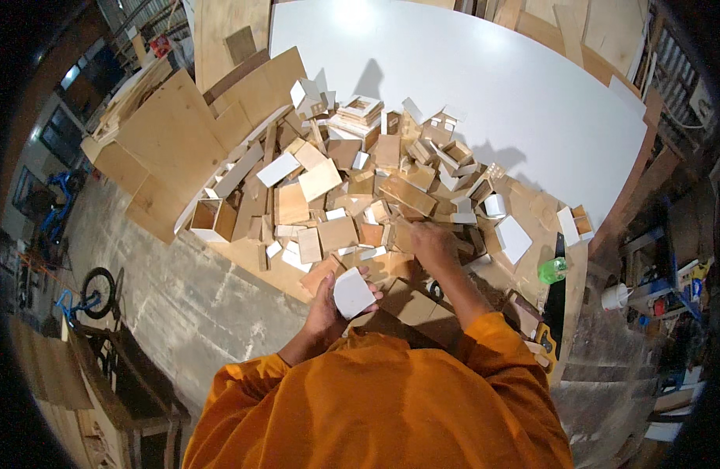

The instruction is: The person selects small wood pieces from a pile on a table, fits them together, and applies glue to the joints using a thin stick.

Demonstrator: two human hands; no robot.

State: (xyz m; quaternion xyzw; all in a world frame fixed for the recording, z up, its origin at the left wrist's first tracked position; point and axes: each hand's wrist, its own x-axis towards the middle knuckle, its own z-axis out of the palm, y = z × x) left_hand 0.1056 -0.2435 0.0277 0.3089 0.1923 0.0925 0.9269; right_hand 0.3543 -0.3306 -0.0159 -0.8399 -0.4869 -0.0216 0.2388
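Observation:
Close in front of me, my left hand (324,313) grips a small white-faced board (353,293) with one rounded edge. The fingers curl round its right side and the thumb lies along its left. My right hand (432,245) reaches into a heap of wood offcuts, at a small light wood piece (404,236). Its fingertips blend into the pieces, so their grip is unclear. Just beyond lie a brown wood block (408,195) and a flat tan panel (338,234). A pale square board (319,180) rests higher on the heap.
A large white sheet (469,86) spreads behind the heap. An open wooden box (214,220) stands at the left edge, and a white-sided box (575,224) at the right. Near the right edge are a green bottle (552,270) and a yellow-handled saw (545,340). Plywood panels (168,148) lean at left.

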